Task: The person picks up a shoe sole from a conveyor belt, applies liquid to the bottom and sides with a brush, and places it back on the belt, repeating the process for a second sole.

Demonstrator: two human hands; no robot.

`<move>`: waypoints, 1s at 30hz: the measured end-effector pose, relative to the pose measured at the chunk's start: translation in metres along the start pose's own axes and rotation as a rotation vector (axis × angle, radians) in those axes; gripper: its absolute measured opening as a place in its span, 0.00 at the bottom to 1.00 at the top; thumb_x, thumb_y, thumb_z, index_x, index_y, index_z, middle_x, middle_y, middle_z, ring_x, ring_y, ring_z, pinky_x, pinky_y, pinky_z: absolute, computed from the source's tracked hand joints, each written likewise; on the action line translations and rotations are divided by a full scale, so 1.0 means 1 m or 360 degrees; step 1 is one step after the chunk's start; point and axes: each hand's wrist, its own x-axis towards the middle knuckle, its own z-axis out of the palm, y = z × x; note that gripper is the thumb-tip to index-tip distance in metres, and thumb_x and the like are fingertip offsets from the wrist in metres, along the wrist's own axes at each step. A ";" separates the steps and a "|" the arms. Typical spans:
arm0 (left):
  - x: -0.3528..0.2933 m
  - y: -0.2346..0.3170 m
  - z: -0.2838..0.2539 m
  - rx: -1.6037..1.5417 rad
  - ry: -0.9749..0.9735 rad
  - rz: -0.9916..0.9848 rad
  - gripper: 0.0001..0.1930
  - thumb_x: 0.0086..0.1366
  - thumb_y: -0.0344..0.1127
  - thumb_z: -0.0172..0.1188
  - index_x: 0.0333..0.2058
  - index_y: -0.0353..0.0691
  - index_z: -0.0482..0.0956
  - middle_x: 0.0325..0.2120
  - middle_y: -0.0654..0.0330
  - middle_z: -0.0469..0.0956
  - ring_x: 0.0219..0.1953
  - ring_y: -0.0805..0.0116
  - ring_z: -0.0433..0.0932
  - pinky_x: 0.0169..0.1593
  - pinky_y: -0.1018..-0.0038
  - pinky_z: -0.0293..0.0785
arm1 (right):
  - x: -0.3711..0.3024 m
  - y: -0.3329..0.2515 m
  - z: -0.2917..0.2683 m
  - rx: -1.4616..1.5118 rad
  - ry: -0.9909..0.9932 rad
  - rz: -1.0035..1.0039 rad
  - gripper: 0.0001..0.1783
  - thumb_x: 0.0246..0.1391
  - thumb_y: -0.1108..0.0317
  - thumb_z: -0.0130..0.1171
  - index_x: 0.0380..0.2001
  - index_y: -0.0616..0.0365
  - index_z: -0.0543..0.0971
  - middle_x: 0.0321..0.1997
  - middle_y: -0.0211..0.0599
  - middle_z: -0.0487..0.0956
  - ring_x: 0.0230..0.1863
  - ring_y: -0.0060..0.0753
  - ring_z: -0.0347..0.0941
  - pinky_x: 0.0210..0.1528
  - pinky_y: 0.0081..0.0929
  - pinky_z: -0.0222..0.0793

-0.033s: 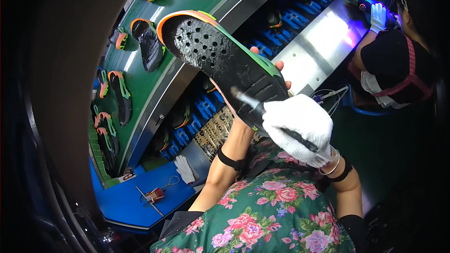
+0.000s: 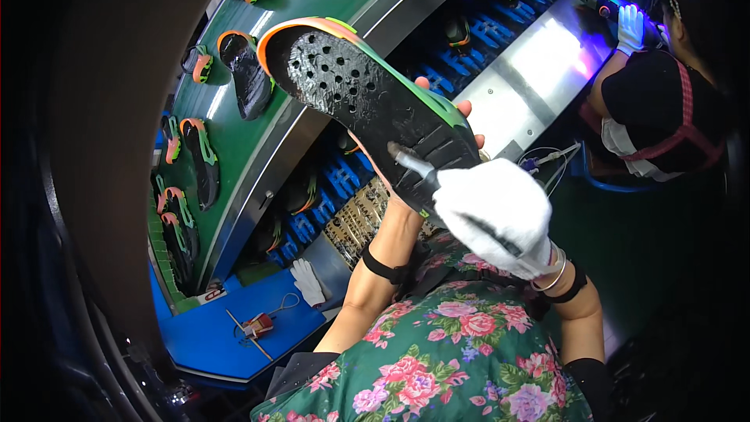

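Shoe sole (image 2: 367, 101), black with a perforated forepart and an orange-and-green rim, held raised and tilted above the green conveyor belt (image 2: 312, 0), underside toward the camera. The left hand (image 2: 461, 121), bare, supports the sole from behind; only its fingertips show past the sole's far edge, its grip closed on the sole. The right hand (image 2: 496, 215), in a white glove, has its grip clenched around a small brush (image 2: 418, 168), whose pale bristle tip touches the heel part of the sole. On the belt lie further soles (image 2: 242, 70) of the same colours, spaced well apart. Below the belt, a blue table (image 2: 203, 336) carries a spare white glove (image 2: 307, 281) and a small red tool (image 2: 254, 327). At upper right, a co-worker's gloved hand (image 2: 629, 27) works under violet light at a metal surface (image 2: 539, 62).
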 end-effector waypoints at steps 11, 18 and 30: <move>0.006 0.006 -0.007 0.0039 -0.0059 0.0068 0.55 0.56 0.81 0.60 0.74 0.54 0.59 0.68 0.29 0.63 0.63 0.25 0.70 0.63 0.29 0.69 | -0.013 0.000 0.000 -0.0007 -0.0159 0.0028 0.15 0.47 0.77 0.74 0.41 0.58 0.87 0.42 0.41 0.88 0.41 0.42 0.85 0.44 0.37 0.79; -0.007 0.019 -0.016 0.0299 0.0117 0.0096 0.55 0.58 0.83 0.54 0.73 0.50 0.62 0.69 0.44 0.65 0.69 0.32 0.65 0.63 0.27 0.68 | -0.018 0.009 0.007 0.0528 0.0039 0.0392 0.10 0.45 0.78 0.73 0.34 0.58 0.87 0.38 0.42 0.88 0.38 0.39 0.85 0.41 0.36 0.80; -0.008 0.015 -0.018 0.0345 0.0105 0.0230 0.54 0.56 0.78 0.64 0.74 0.56 0.62 0.79 0.53 0.44 0.72 0.36 0.60 0.66 0.31 0.68 | -0.033 0.030 0.009 0.0362 -0.0041 0.0249 0.13 0.48 0.75 0.75 0.39 0.60 0.88 0.42 0.40 0.88 0.38 0.41 0.85 0.42 0.34 0.80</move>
